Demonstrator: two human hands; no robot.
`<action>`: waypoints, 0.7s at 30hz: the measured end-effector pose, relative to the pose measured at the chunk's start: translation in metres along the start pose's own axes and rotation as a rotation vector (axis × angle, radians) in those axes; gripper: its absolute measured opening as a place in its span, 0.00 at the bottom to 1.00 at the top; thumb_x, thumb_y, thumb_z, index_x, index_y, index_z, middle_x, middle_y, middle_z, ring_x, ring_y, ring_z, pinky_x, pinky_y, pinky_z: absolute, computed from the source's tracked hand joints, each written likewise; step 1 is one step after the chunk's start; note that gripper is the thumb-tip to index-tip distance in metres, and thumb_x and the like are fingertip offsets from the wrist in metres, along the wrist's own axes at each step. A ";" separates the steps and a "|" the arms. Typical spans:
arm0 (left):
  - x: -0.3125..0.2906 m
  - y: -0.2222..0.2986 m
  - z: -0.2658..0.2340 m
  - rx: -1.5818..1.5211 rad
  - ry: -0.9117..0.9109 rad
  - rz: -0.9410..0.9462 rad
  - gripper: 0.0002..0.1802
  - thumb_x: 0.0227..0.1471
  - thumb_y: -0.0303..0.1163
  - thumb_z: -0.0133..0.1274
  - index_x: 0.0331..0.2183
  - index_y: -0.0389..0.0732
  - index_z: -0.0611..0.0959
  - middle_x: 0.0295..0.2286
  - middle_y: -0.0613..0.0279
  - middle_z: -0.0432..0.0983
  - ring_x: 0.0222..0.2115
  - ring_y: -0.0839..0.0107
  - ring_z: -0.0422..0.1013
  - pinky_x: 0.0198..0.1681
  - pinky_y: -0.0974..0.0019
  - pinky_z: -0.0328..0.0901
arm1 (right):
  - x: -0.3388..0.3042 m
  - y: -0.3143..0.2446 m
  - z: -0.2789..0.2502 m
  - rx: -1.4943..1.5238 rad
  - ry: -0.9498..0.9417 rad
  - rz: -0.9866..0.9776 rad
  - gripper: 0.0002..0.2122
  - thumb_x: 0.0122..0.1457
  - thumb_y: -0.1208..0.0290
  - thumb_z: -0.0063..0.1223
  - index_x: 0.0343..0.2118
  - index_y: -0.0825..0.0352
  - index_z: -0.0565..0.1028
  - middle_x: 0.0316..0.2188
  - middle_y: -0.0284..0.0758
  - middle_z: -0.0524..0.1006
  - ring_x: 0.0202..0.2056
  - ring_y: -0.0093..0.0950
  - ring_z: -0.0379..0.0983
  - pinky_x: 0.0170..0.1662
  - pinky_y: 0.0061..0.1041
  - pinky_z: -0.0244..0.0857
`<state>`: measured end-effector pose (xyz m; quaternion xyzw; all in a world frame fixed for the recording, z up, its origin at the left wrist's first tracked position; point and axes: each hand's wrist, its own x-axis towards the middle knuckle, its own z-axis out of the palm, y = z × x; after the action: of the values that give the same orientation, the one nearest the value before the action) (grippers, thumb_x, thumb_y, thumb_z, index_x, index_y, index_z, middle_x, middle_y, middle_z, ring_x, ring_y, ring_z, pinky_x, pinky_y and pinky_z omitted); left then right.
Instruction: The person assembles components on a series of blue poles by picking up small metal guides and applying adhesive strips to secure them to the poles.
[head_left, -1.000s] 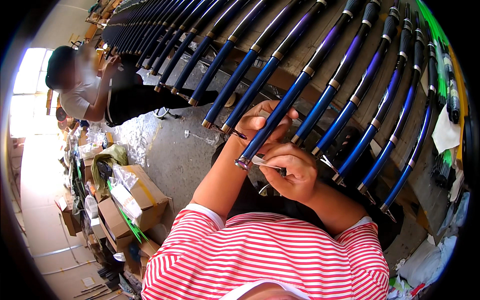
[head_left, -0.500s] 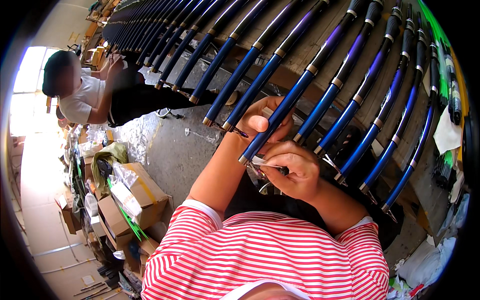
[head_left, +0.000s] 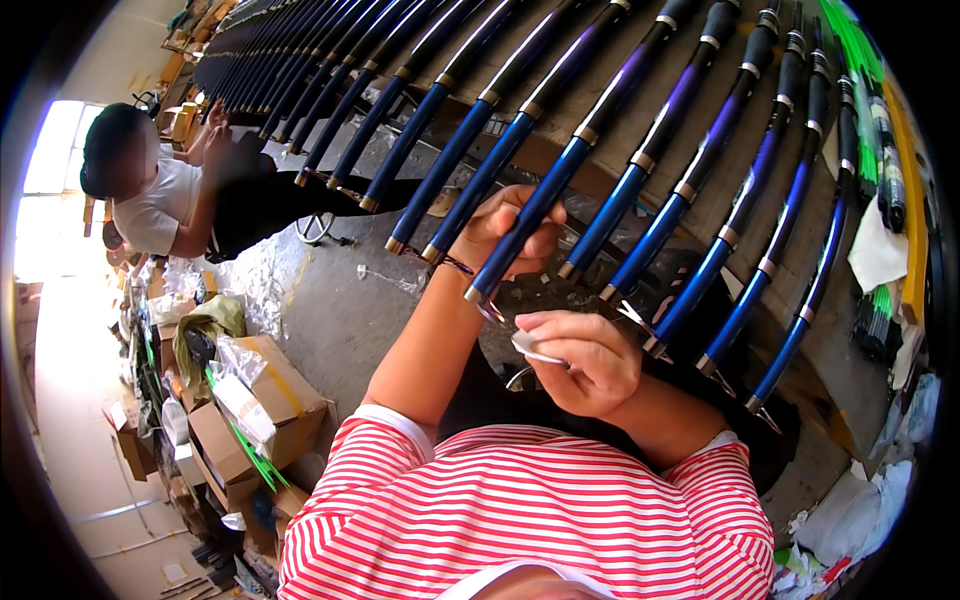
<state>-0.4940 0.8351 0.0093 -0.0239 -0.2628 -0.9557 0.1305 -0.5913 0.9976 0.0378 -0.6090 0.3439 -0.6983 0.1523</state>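
A long row of dark rods, apparently fishing rods, has shiny blue butt ends with silver bands and caps. My left hand (head_left: 484, 232) is closed round one blue-ended rod (head_left: 530, 224) from behind and below; the rod hides part of its fingers. Just off that rod's capped end, my right hand (head_left: 592, 362) pinches a small folded white cloth or pad (head_left: 538, 347). A small gap separates the pad from the rod. Thin bits dangle near the tip (head_left: 473, 295), too small to make out.
Another person (head_left: 155, 195) in a white shirt works by the row's far left. Open cardboard boxes (head_left: 285, 385) and plastic wrapping stand at the left. Green rods (head_left: 868, 120) and a white cloth (head_left: 880, 255) are at the right, with plastic bags (head_left: 850, 515) below.
My right hand has drawn back and down from the rod's end with the white pad. My left hand stays on the rod, fingers curled tighter. The whole view has shifted slightly.
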 end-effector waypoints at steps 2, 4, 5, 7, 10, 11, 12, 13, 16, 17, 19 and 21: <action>0.003 -0.004 0.002 -0.130 -0.011 0.020 0.28 0.48 0.42 0.57 0.43 0.28 0.71 0.22 0.57 0.70 0.15 0.81 0.60 0.12 0.79 0.50 | -0.006 -0.004 -0.004 -0.038 0.035 -0.023 0.10 0.45 0.88 0.56 0.30 0.72 0.70 0.32 0.41 0.73 0.34 0.37 0.76 0.35 0.26 0.74; 0.009 -0.012 -0.002 -0.252 -0.028 0.072 0.25 0.53 0.41 0.51 0.43 0.28 0.70 0.22 0.57 0.70 0.13 0.82 0.58 0.11 0.79 0.49 | -0.010 -0.007 -0.012 -0.074 0.032 0.006 0.10 0.45 0.87 0.56 0.31 0.71 0.69 0.31 0.41 0.73 0.34 0.37 0.76 0.35 0.26 0.74; 0.011 -0.017 -0.008 -0.332 -0.037 0.068 0.25 0.53 0.42 0.50 0.43 0.28 0.71 0.22 0.57 0.71 0.13 0.82 0.58 0.10 0.79 0.49 | -0.012 -0.009 -0.014 -0.090 0.033 0.019 0.10 0.46 0.87 0.56 0.31 0.71 0.69 0.31 0.41 0.73 0.34 0.37 0.76 0.35 0.26 0.74; 0.006 -0.026 -0.033 -0.295 0.090 0.049 0.26 0.54 0.46 0.48 0.40 0.29 0.72 0.22 0.59 0.72 0.13 0.83 0.58 0.10 0.79 0.50 | -0.014 -0.013 -0.018 -0.080 0.029 0.012 0.10 0.45 0.87 0.57 0.31 0.71 0.69 0.31 0.41 0.73 0.34 0.36 0.76 0.34 0.25 0.74; 0.025 -0.036 0.002 0.117 0.425 -0.003 0.27 0.53 0.48 0.49 0.40 0.29 0.72 0.20 0.64 0.69 0.12 0.83 0.58 0.10 0.80 0.51 | -0.021 -0.015 -0.021 -0.068 0.047 0.003 0.09 0.46 0.83 0.58 0.30 0.72 0.71 0.32 0.42 0.75 0.35 0.35 0.76 0.36 0.26 0.73; 0.030 -0.034 0.013 0.097 0.324 0.027 0.28 0.51 0.49 0.51 0.40 0.30 0.73 0.20 0.65 0.68 0.13 0.82 0.58 0.12 0.80 0.52 | -0.022 -0.015 -0.021 -0.064 0.038 -0.008 0.09 0.46 0.83 0.58 0.30 0.72 0.71 0.32 0.42 0.75 0.35 0.35 0.76 0.36 0.26 0.74; 0.035 -0.033 0.021 0.055 0.255 0.035 0.28 0.51 0.48 0.52 0.40 0.30 0.73 0.21 0.64 0.68 0.13 0.82 0.58 0.12 0.80 0.52 | -0.023 -0.015 -0.023 -0.065 0.031 -0.018 0.08 0.46 0.82 0.58 0.30 0.72 0.71 0.32 0.42 0.75 0.35 0.35 0.76 0.35 0.26 0.74; 0.039 -0.033 0.028 0.012 0.187 0.043 0.28 0.50 0.48 0.52 0.40 0.30 0.73 0.21 0.64 0.68 0.14 0.82 0.58 0.12 0.80 0.52 | -0.025 -0.016 -0.025 -0.082 0.023 -0.002 0.08 0.46 0.82 0.59 0.29 0.72 0.71 0.31 0.43 0.75 0.35 0.35 0.77 0.35 0.26 0.73; 0.042 -0.033 0.022 -0.160 -0.018 0.005 0.29 0.49 0.46 0.54 0.42 0.28 0.73 0.24 0.62 0.69 0.15 0.83 0.55 0.13 0.79 0.51 | -0.025 -0.016 -0.029 -0.064 0.031 0.025 0.08 0.46 0.82 0.59 0.29 0.72 0.71 0.31 0.43 0.76 0.34 0.35 0.77 0.35 0.26 0.73; 0.040 -0.033 0.021 -0.183 -0.049 0.004 0.30 0.49 0.45 0.55 0.42 0.28 0.72 0.24 0.61 0.69 0.15 0.83 0.55 0.13 0.79 0.50 | -0.025 -0.016 -0.030 -0.059 0.036 0.022 0.08 0.46 0.82 0.58 0.29 0.71 0.71 0.31 0.43 0.76 0.34 0.36 0.77 0.35 0.26 0.73; 0.034 -0.035 0.018 -0.182 -0.052 0.014 0.30 0.48 0.43 0.55 0.44 0.26 0.71 0.24 0.60 0.69 0.15 0.83 0.55 0.13 0.79 0.50 | -0.025 -0.018 -0.033 -0.060 0.035 0.017 0.08 0.46 0.82 0.58 0.29 0.71 0.71 0.31 0.43 0.76 0.34 0.35 0.77 0.35 0.26 0.73; 0.025 -0.039 0.015 -0.139 0.003 0.037 0.30 0.47 0.40 0.54 0.45 0.25 0.70 0.23 0.59 0.70 0.15 0.82 0.56 0.13 0.79 0.50 | -0.024 -0.020 -0.035 -0.066 0.038 0.016 0.08 0.46 0.82 0.58 0.28 0.71 0.71 0.31 0.43 0.76 0.34 0.35 0.77 0.35 0.26 0.73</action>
<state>-0.5284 0.8690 0.0052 -0.0361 -0.1953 -0.9690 0.1468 -0.6158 1.0379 0.0323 -0.5976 0.3746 -0.6966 0.1313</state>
